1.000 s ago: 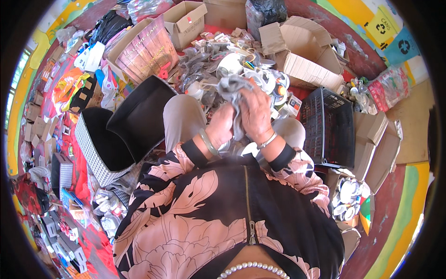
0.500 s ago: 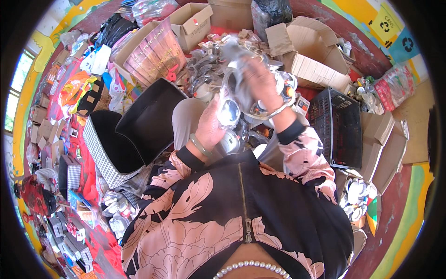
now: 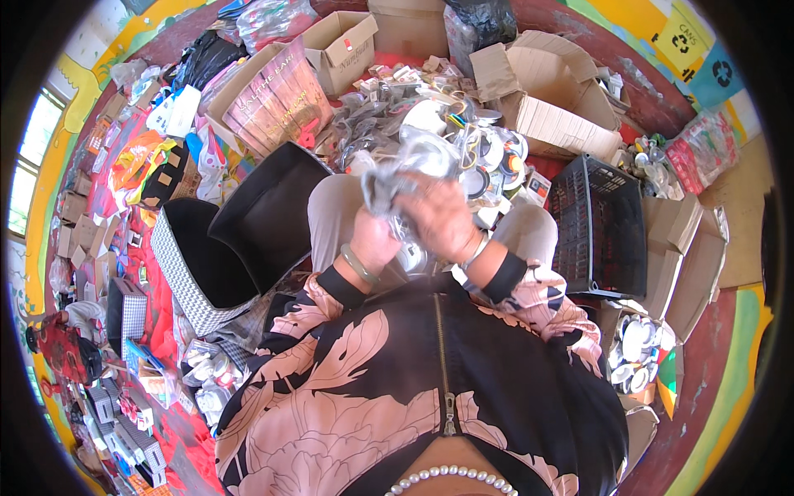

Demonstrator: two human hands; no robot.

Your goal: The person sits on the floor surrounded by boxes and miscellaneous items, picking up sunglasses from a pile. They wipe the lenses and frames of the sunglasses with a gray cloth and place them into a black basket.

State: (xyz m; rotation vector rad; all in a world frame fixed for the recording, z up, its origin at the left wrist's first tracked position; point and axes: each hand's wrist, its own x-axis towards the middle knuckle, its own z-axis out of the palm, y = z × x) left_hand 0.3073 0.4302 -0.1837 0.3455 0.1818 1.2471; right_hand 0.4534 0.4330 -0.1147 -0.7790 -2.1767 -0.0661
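Note:
Both my hands are together over my lap, smeared by motion. My left hand (image 3: 374,241) is closed around a crumpled, clear plastic bag (image 3: 382,188); its fingers are partly covered. My right hand (image 3: 440,217) grips the bag's right side with curled fingers. A shiny rounded part shows dimly under my right hand, too blurred to name. Just beyond the hands lies a heap of round white light fittings (image 3: 490,149), some with dark or orange parts, mixed with loose plastic wrapping (image 3: 351,128). A small white box (image 3: 538,188) sits at the heap's right edge.
Left of my knee stands a black-lined checkered box (image 3: 194,264). To the right are a black plastic crate (image 3: 600,227) and a bag of white fittings (image 3: 637,351). Open cardboard cartons (image 3: 566,91) stand at the back. Several small boxes line the far left, near another person (image 3: 62,347).
My right hand has come down and toward me, meeting the left. The round shiny light fitting seen in my left hand is now mostly hidden behind plastic and fingers.

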